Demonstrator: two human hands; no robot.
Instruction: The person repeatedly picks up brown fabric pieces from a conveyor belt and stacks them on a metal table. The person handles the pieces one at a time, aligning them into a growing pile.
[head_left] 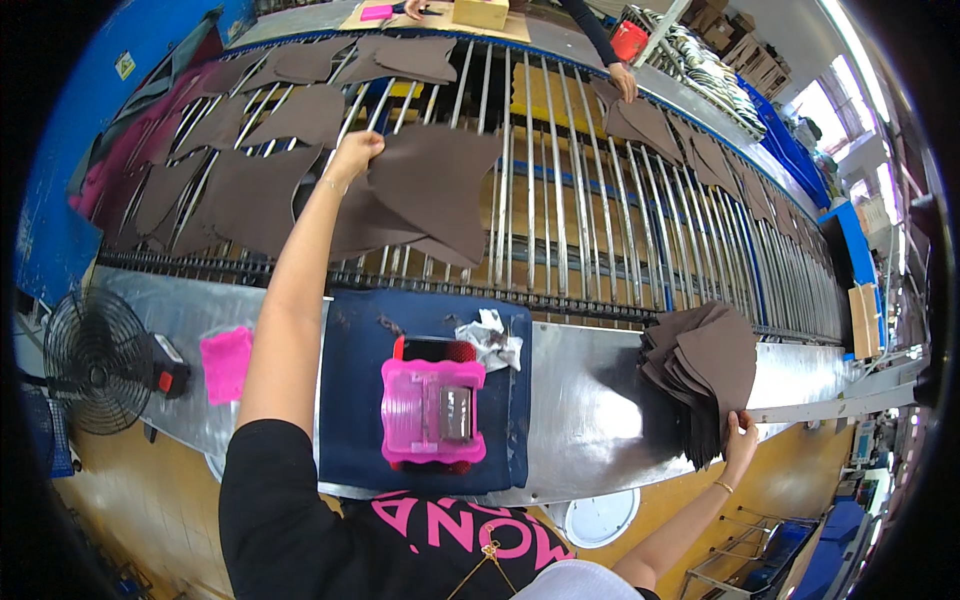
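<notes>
My left hand (pixel 357 158) reaches over the roller conveyor, its fingers closed at the edge of a dark brown flat cut piece (pixel 425 190). That piece lies across the metal rollers and overlaps other brown pieces (pixel 240 195) on its left. At the right of the metal table, my right hand (pixel 740 440) is closed on the lower edge of a fanned stack of brown cut pieces (pixel 705 360). How many layers its fingers hold, I cannot make out. The material looks like leather or thin sheet.
A pink tape dispenser (pixel 410 405) rests on a dark blue mat (pixel 350 440) beside a crumpled white wrapper (pixel 492 340). Left are a pink cloth (pixel 227 365) and a black fan (pixel 98 362). Across the conveyor rollers (pixel 560 180), a co-worker's hand (pixel 623 82) touches brown pieces (pixel 640 120).
</notes>
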